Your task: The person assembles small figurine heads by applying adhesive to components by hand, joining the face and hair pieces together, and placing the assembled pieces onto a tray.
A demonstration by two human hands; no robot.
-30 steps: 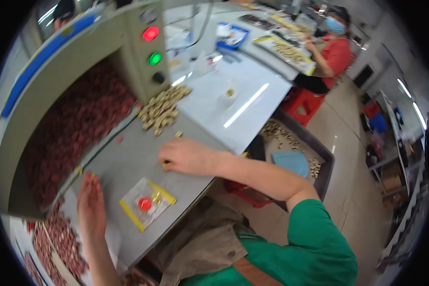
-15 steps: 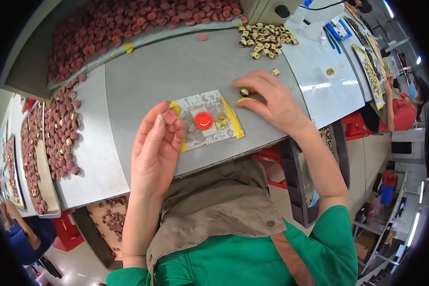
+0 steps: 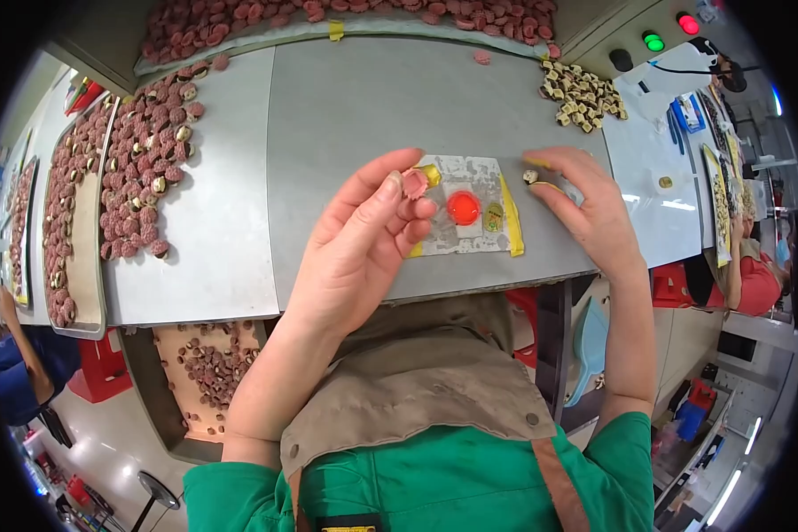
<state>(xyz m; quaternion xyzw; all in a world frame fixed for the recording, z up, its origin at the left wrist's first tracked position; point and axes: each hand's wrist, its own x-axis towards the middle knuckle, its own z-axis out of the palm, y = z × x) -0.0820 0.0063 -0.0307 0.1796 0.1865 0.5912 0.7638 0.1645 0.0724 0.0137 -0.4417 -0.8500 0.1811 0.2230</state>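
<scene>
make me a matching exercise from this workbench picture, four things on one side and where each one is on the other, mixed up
Things:
1. small pink piece
2. red round button
3. heap of small tan parts
4. green light

Places:
A. on the panel at the far right
B. in the middle of the taped plate
C. pinched in the left hand
D. on the table, far right, beyond the right hand

Pairs: 1-C, 2-B, 3-D, 4-A

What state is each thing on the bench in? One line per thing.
Left hand: pinching a pink cap.
Right hand: holding a small cream piece.
Red button: on the taped plate, uncovered.
Green lamp: lit.
Red lamp: lit.
</scene>
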